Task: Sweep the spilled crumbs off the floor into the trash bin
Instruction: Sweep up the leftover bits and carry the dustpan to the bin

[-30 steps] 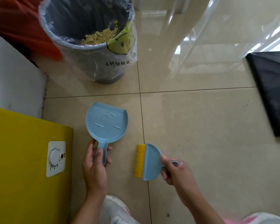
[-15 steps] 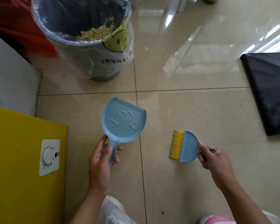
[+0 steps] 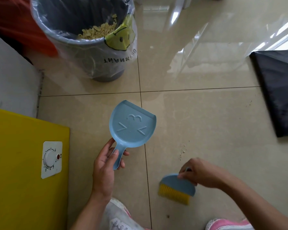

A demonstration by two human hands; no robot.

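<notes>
Left hand (image 3: 105, 165) wrapped around the handle of a pale blue dustpan (image 3: 131, 126), thumb laid along the top of the handle, fingers curled beneath; pan held face up and tilted, its flat lip aimed away from the wrist toward the bin, embossed cat-like face showing, no crumbs visible on it. Right hand (image 3: 202, 174) closed on the small handle of a blue brush (image 3: 178, 185) with yellow bristles (image 3: 173, 195), bristles pointing back toward the person's body, below and to the left of the knuckles, brush low over the beige tiled floor (image 3: 206, 117). Thin scatter of pale crumbs (image 3: 182, 151) on the tile just ahead of the right hand, between it and the dustpan's right edge. Grey trash bin (image 3: 83, 40) lined with a clear plastic bag (image 3: 120, 52), well ahead of the left hand, a heap of the same pale crumbs already inside. Yellow panel (image 3: 18, 171) with a white dial (image 3: 51, 159) close to the left of the left hand. Black sheet (image 3: 279, 95) far ahead and to the right of the right hand. 2 shoes, white (image 3: 118, 218) and pink (image 3: 229, 224), beneath the forearms.
</notes>
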